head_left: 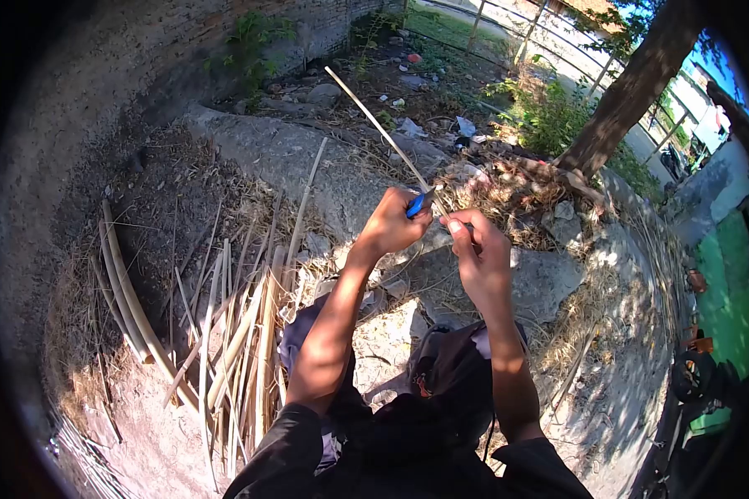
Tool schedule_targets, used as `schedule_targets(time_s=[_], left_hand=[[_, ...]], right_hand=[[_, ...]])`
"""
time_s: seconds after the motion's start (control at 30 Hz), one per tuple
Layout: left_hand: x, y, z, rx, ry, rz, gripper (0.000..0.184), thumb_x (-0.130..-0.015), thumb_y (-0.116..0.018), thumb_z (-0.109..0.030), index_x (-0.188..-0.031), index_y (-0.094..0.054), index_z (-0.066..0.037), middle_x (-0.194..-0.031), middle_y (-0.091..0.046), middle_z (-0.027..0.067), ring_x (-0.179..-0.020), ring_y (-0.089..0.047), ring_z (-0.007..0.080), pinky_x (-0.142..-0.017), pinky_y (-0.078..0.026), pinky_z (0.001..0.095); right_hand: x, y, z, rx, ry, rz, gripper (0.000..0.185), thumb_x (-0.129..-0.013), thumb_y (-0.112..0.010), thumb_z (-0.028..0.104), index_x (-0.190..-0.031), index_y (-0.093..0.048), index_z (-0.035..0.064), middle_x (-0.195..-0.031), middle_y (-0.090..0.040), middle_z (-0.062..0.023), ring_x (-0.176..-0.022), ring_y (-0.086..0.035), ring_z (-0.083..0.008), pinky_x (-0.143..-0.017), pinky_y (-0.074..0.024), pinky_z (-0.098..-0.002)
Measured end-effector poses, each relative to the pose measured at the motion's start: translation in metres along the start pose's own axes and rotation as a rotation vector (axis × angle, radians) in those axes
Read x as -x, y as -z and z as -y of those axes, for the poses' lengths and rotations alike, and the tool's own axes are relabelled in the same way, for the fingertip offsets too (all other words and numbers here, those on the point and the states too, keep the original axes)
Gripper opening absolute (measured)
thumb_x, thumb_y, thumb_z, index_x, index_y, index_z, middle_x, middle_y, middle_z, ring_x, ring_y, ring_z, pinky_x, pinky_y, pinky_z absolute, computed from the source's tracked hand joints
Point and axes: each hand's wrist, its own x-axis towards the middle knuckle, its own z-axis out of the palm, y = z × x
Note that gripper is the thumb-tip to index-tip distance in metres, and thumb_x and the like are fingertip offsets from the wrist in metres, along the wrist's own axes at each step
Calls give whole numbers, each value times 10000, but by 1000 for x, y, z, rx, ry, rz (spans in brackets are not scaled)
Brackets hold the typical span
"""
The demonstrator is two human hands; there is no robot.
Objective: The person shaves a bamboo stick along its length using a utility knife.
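My left hand (395, 223) is closed around a blue-handled knife (415, 205), whose short dark blade lies against a thin, pale bamboo strip (374, 123). The strip slants from my hands up and away to the left, its far end in the air. Close by on the right, my right hand (479, 248) pinches the near end of the strip between thumb and fingers. Part of the blade's contact with the strip is too small to make out.
A pile of split bamboo strips (250, 349) lies on the ground at left, beside thicker curved pieces (129, 291). Ahead are a rock ledge (266, 154) and wood shavings (466, 195). A tree trunk (632, 96) leans at upper right; a brick wall (125, 75) stands at left.
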Motion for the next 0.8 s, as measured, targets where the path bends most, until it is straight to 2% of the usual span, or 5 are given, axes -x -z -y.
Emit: schedule_targets(time_s=[0.37, 0.47, 0.67, 0.73, 0.8], left_hand=[[-3, 3, 9, -129, 34, -21, 250, -784, -655, -129, -660, -514, 36, -598, -463, 227, -537, -474, 376, -594, -431, 491], [-2, 2, 9, -207, -90, -83, 260, -791, -653, -129, -644, -505, 26, -603, -491, 238, -543, -511, 409, -601, -440, 511], [-1, 5, 0, -285, 109, 15, 127, -793, -684, -135, -732, -651, -29, -824, -685, 228, -899, -673, 404, -800, -521, 516], [4, -4, 7, -364, 81, -139, 121, -778, -704, -122, -870, -770, -78, -973, -755, 177, -1074, -673, 394, -947, -545, 494], [2, -5, 11, -375, 141, -101, 172, -772, -711, -117, -919, -798, -97, -996, -768, 158, -1074, -682, 389, -972, -552, 486]], right_hand=[[-8, -4, 7, 46, 59, -29, 100, -1057, -654, 110, -1082, -726, 43, -593, -494, -23, -533, -380, -64, -498, -303, -317], [-10, -5, 11, 54, 70, -39, 100, -1060, -654, 118, -1070, -717, 41, -590, -505, -38, -513, -398, -79, -493, -312, -316], [-5, -9, 17, 197, 127, -102, 90, -1063, -635, 120, -1037, -686, 51, -601, -557, -125, -469, -524, -205, -492, -376, -362], [-1, -8, 19, 236, 106, -113, 84, -1062, -631, 118, -1033, -680, 55, -607, -567, -149, -472, -551, -242, -495, -395, -377], [3, -7, 20, 263, 96, -114, 71, -1059, -634, 114, -1052, -680, 60, -612, -574, -163, -477, -554, -241, -500, -409, -381]])
